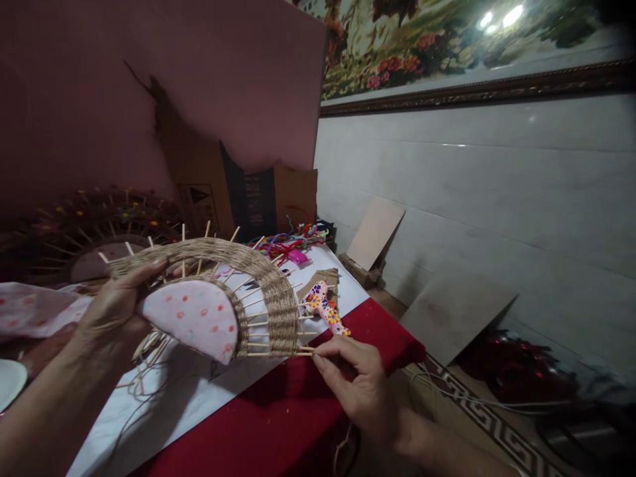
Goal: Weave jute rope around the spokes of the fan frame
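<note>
A half-round woven fan [281,298] is held up over the table, with thin wooden sticks radiating through a band of brown twine. Its inner half-disc [191,317] is covered in white cloth with small red and blue prints. My left hand [122,301] grips the fan at its left side, thumb on the woven band and the other fingers partly hidden behind it. My right hand [355,377] pinches the tip of a stick at the lower right edge between thumb and forefinger. Loose twine and sticks [144,371] hang below the half-disc.
A red cloth [238,424] and white sheet [193,397] cover the table. Beyond the fan lie a flower-print cutout [325,308], a pink packet [299,258] and colourful pipe cleaners [298,240]. Finished-looking fans [114,218] stand at left, near torn cardboard [199,159]. Boards [460,318] lean right.
</note>
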Motion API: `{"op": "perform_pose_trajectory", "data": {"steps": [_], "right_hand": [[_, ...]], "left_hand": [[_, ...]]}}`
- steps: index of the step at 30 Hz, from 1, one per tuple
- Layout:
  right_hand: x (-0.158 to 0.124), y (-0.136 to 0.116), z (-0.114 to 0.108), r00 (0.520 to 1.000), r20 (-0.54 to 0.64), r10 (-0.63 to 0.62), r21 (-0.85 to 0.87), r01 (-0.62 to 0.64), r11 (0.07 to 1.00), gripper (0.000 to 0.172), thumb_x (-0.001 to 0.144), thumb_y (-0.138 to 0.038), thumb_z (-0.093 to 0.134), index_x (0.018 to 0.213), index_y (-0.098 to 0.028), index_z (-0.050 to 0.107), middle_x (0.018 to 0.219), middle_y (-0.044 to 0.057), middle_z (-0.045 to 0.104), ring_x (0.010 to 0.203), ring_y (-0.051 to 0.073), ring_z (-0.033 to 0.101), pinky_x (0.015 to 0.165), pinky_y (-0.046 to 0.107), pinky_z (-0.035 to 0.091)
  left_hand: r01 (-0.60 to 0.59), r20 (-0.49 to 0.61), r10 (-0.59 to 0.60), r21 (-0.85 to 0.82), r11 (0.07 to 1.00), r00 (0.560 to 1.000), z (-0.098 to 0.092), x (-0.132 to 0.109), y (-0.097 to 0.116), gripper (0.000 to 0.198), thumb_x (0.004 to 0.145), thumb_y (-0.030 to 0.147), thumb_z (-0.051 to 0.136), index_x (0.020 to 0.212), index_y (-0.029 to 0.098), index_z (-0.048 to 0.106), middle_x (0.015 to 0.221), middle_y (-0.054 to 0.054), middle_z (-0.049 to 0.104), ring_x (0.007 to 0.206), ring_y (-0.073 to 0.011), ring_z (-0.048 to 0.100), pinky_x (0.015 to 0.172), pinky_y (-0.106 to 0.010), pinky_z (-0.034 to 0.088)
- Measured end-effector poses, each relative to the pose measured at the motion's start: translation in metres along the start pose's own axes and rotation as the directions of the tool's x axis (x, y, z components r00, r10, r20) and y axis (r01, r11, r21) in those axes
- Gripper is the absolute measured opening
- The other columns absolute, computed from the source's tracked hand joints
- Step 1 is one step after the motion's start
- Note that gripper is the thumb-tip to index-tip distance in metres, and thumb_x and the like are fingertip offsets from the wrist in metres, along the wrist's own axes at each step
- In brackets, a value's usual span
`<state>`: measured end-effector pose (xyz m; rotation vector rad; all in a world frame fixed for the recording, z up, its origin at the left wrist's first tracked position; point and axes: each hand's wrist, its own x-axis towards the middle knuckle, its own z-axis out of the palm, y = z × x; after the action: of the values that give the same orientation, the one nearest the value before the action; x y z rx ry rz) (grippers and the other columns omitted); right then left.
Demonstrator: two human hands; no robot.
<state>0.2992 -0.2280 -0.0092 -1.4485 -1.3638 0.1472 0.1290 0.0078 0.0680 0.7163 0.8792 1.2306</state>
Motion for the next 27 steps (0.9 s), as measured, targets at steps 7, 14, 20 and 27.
{"op": "perform_pose_trajectory", "data": {"steps": [7,14,20,27], "right_hand": [[0.000,0.003,0.002,0.999,0.034,-0.041,-0.140,0.045,0.989,0.011,0.078,-0.015,0.051,0.069,-0.014,0.056,0.055,-0.003,0.042,0.051,0.009,0.041,0.052,0.023,0.031],[-0.002,0.002,0.004,0.998,0.051,0.023,-0.124,-0.016,0.992,0.013,0.078,-0.017,0.050,0.066,-0.015,0.055,0.051,-0.004,0.037,0.046,0.007,0.036,0.049,0.022,0.029],[-0.003,0.002,0.015,0.997,0.033,0.067,-0.086,-0.064,0.994,0.011,0.079,-0.018,0.050,0.070,-0.016,0.056,0.057,-0.002,0.046,0.051,0.008,0.040,0.048,0.021,0.030],[-0.006,0.004,0.020,0.996,-0.064,0.066,-0.025,-0.068,0.997,0.008,0.078,-0.018,0.052,0.076,-0.017,0.059,0.058,-0.002,0.048,0.049,0.008,0.037,0.047,0.021,0.029]], "left_hand": [[-0.099,0.134,0.094,0.032,0.995,0.987,-0.007,0.001,-0.001,0.018,0.068,0.002,0.055,0.081,0.010,0.065,0.067,-0.003,0.069,0.050,-0.0150,0.064,0.043,-0.027,0.055],[-0.194,0.135,0.189,0.022,0.981,0.973,-0.001,-0.004,0.002,0.019,0.065,-0.001,0.056,0.077,0.010,0.063,0.062,-0.001,0.067,0.048,-0.0139,0.063,0.044,-0.028,0.055],[-0.231,0.159,0.226,0.015,0.973,0.961,-0.002,-0.006,-0.003,0.020,0.064,0.003,0.059,0.082,0.012,0.063,0.070,-0.001,0.067,0.054,-0.0146,0.064,0.049,-0.032,0.057],[-0.133,0.163,0.137,-0.032,0.991,0.977,-0.009,0.007,-0.004,0.024,0.067,0.003,0.058,0.088,0.014,0.063,0.072,-0.001,0.066,0.056,-0.0131,0.063,0.051,-0.028,0.057]]}}
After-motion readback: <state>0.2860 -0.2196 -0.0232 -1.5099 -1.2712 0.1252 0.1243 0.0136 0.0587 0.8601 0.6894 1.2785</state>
